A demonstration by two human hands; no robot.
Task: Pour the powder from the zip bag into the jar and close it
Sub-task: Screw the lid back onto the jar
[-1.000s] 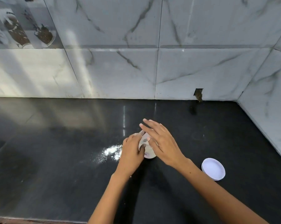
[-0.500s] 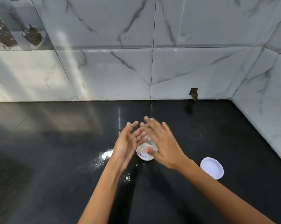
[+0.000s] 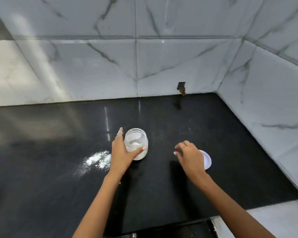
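A small clear jar (image 3: 136, 140) stands open and upright on the black counter (image 3: 59, 194), with white powder in its lower part. My left hand (image 3: 122, 153) holds the jar from its left side, thumb across the front and a finger up behind it. A white round lid (image 3: 207, 159) lies flat on the counter to the right. My right hand (image 3: 187, 154) hovers over the lid's left edge with fingers loosely curled, holding nothing. No zip bag is in view.
Spilled white powder (image 3: 97, 159) lies on the counter just left of my left hand. Marble-tiled walls close the counter at the back (image 3: 136, 66) and on the right (image 3: 264, 117). The counter's front edge shows at the bottom right.
Both hands were together over the jar; my left hand now grips the jar's side and my right hand has moved right to the lid.
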